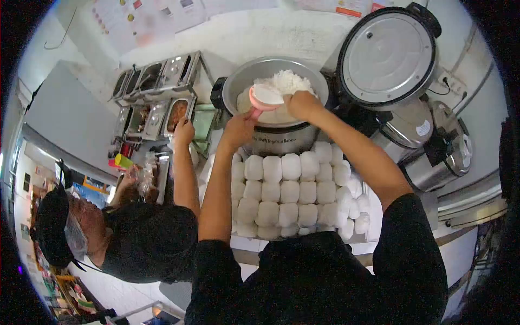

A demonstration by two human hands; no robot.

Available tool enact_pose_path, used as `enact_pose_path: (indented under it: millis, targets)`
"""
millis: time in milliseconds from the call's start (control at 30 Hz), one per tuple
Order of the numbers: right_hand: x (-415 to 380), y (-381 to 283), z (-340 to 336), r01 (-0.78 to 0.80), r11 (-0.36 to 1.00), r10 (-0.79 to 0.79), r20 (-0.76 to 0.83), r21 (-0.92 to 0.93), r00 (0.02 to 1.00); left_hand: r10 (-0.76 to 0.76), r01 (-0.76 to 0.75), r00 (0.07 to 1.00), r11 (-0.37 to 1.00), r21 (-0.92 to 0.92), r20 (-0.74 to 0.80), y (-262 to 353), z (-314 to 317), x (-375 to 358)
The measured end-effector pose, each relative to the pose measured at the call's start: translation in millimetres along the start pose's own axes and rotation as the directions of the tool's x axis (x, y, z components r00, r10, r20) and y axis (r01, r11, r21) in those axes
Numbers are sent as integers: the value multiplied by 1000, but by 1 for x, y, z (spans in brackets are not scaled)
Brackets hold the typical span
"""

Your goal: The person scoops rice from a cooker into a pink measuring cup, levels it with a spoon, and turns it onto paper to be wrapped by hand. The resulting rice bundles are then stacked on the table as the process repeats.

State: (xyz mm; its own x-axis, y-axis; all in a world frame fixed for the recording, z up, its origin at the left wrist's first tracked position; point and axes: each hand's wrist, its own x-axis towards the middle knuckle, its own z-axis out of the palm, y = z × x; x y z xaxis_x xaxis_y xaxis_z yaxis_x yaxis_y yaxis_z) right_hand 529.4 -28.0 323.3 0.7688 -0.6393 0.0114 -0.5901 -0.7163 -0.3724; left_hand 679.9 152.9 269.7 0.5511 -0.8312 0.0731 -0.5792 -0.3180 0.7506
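Note:
My left hand (pixel 239 130) is closed round the handle of a pink scoop (pixel 262 104), held over the open rice cooker (pixel 281 142). Something smooth and white fills the scoop's bowl. My right hand (pixel 304 105) is closed at the scoop's right edge, and I cannot tell what its fingers hold. Loose white rice (pixel 292 81) is heaped at the back of the cooker's pot. Between my forearms, in front of the cooker, many white wrapped rice portions (pixel 290 167) lie packed in rows.
The cooker's round lid (pixel 388 58) stands raised at the right, near steel appliances (pixel 409 124). Steel food pans (pixel 179 115) stand at the back left. Close on my left, a co-worker (pixel 146 238) reaches to a pan with one hand and has a plastic bag (pixel 146 176) near the other.

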Motion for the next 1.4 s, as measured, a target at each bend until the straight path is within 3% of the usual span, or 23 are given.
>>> enact_pose_path:
  millis: [33, 133, 200, 300, 533, 633, 700, 733, 767, 867, 967, 1000, 1067, 1100, 1200, 1333, 1400]
  targets:
    - [-9, -1, 5, 37, 999, -37, 12, 1, 999, -61, 59, 996, 998, 30, 65, 11, -8, 0]
    - [-26, -3, -3, 126, 992, -125, 18, -26, 992, 7, -7, 1000, 996, -94, -5, 8, -5, -1]
    - [-40, -13, -30, 147, 986, -147, 0, -74, 989, -76, 86, 995, 983, -163, 70, 13, -6, -4]
    - [-23, -6, -26, 85, 996, -90, -144, -38, 986, -113, 141, 985, 960, -240, 127, 36, -16, -15]
    - [15, 33, -5, 91, 983, -110, -110, -162, 988, -251, 333, 918, 908, -253, 306, 30, -21, -5]
    - [24, 37, -29, 8, 981, -28, -98, -196, 995, -216, 313, 921, 905, -289, 323, 9, -9, 10]
    - [33, 56, -39, -54, 983, 41, -77, -175, 996, -114, 185, 962, 941, -284, 247, 16, -11, -6]
    - [38, 64, -40, -81, 982, 71, -65, -168, 995, -172, 235, 957, 933, -273, 235, 23, -15, -12]
    - [40, 65, -39, 36, 965, -42, -16, -261, 999, -229, 284, 948, 922, -264, 223, 33, -20, -20]
    - [4, 13, -26, 0, 999, 0, -11, -52, 1000, -150, 181, 976, 963, -200, 160, 38, -9, -15]
    - [-6, -9, 0, -31, 999, 31, -18, 27, 999, -35, 44, 996, 994, -100, 88, 17, 4, 1]
    - [1, -3, 3, 15, 999, -17, -61, -35, 998, -21, 29, 996, 995, -95, 82, 22, 3, 0]
    - [32, 28, 8, 98, 981, -120, -131, -165, 984, -83, 105, 989, 976, -189, 119, 29, -3, -9]
    - [58, 51, 22, 108, 976, -137, -147, -189, 980, -86, 102, 990, 985, -143, 114, 30, -5, -12]
    - [46, 52, -12, -116, 992, 106, -154, -55, 982, -74, 82, 993, 994, -78, 90, 29, -11, -14]
    - [33, 25, 27, 57, 981, -82, -132, -183, 988, -91, 105, 988, 989, -108, 123, 20, -7, -4]
    - [27, 21, 14, 50, 991, -61, -91, -124, 994, -137, 133, 978, 991, 34, 156, 25, -9, 4]
